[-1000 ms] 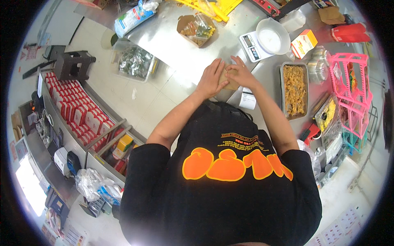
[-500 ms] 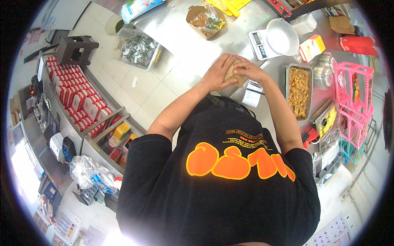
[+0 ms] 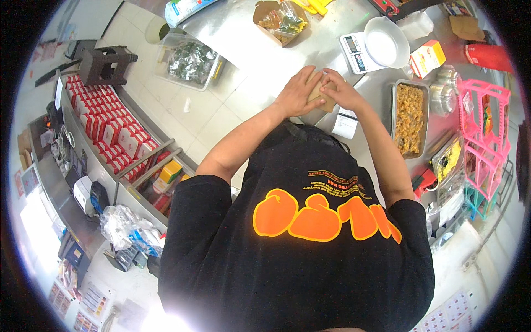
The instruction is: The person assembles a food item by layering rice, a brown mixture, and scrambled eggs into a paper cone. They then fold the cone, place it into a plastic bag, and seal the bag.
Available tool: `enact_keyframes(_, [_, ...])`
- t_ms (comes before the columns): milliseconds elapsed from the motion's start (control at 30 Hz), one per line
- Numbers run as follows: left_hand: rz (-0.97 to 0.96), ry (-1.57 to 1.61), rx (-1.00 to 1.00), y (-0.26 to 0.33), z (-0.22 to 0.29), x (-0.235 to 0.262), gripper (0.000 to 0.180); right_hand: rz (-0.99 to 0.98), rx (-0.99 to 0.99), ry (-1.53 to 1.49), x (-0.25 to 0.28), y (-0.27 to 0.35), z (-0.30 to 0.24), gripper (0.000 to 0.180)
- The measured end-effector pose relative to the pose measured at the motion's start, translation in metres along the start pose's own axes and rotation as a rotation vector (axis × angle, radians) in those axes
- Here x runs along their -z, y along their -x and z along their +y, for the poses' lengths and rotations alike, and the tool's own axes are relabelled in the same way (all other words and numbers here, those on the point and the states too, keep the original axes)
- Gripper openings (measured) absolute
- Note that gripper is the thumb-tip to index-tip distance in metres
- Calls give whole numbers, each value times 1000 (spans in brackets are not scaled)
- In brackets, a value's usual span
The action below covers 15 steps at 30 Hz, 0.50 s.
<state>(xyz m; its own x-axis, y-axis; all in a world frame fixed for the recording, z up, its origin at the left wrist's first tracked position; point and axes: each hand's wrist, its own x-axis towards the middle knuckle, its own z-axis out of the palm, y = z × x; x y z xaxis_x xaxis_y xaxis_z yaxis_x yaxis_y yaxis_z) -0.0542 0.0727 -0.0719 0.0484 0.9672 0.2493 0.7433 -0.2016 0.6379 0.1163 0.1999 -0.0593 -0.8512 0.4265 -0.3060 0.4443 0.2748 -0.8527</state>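
Observation:
A small brown paper box (image 3: pixel 319 100), mostly covered by my fingers, is at the counter edge in front of me. My left hand (image 3: pixel 300 93) lies over its left side, thumb along the near edge and fingers across the top. My right hand (image 3: pixel 341 92) grips the right side with bent fingers. The fingertips of both hands nearly meet at the far end. A white printed slip (image 3: pixel 345 125) lies just right of the box, under my right wrist. Beyond my hands stands an open brown takeaway box (image 3: pixel 280 40) with food and clear packets inside.
A kitchen scale (image 3: pixel 354 51) with a white bowl (image 3: pixel 384 47) stands at the far right. Nearer lie a metal tray of brown food (image 3: pixel 409 119) and pink racks (image 3: pixel 487 116). A clear tub of packets (image 3: pixel 191 61) sits left; red-and-white cartons (image 3: pixel 110 127) fill a shelf.
The view has shifted slightly, so most things sit a little further right. My right fingers have moved a little on the brown box; both hands stay on it.

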Motion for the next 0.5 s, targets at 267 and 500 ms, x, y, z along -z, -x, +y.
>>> enact_keyframes(267, [6,248,149,-10,-6,-12,41,595,34,124,-50,6,14,37])
enact_keyframes(500, [124,306,239,-11,1,-24,37,689,72,115,-62,4,2,43])
